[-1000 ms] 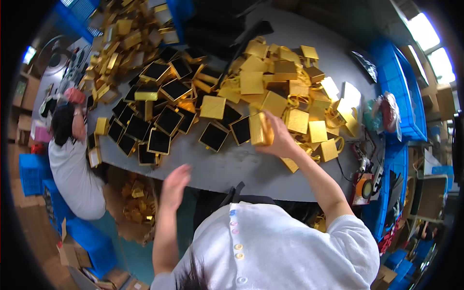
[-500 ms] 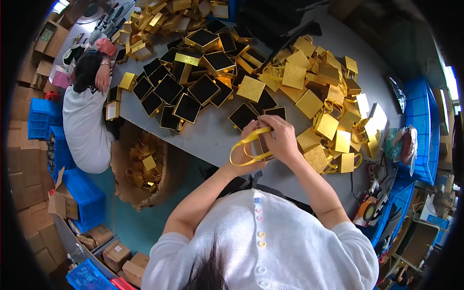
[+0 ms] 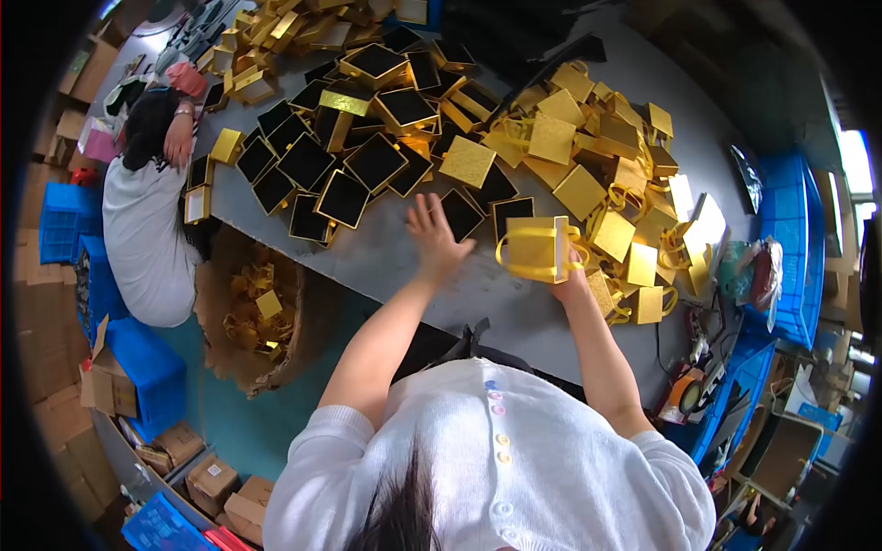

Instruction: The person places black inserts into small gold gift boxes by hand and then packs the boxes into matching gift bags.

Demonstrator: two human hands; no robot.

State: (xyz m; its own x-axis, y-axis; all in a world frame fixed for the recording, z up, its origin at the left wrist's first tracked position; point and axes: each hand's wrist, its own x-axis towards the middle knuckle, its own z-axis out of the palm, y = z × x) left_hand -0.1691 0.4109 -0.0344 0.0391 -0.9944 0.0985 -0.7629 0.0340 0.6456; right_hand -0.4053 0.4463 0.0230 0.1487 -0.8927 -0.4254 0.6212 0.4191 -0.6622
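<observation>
My right hand [image 3: 571, 279] grips a small gold gift box [image 3: 536, 246] with yellow ribbon loops, held above the table's near side. Most of that hand's fingers are hidden behind the box. Fingers spread, my left hand [image 3: 438, 241] hovers empty beside a black-lined gold tray [image 3: 459, 214]. Ahead of it lies a pile of similar trays with black insides [image 3: 377, 165]. A plain gold box [image 3: 468, 163] rests on the near edge of that pile. To the right is a heap of gold boxes with ribbons [image 3: 579, 193].
At left, another person in a white top [image 3: 147, 239] leans on the grey table [image 3: 367, 266]. A large carton [image 3: 220, 294] of gold ribboned boxes stands below the table edge. Blue crates [image 3: 795, 248] line the right side. More gold boxes [image 3: 276, 37] lie at the far end.
My hands have parted. The right has carried the ribboned box a little to the right and turned it, while the left has let go and moved left, its fingers opening.
</observation>
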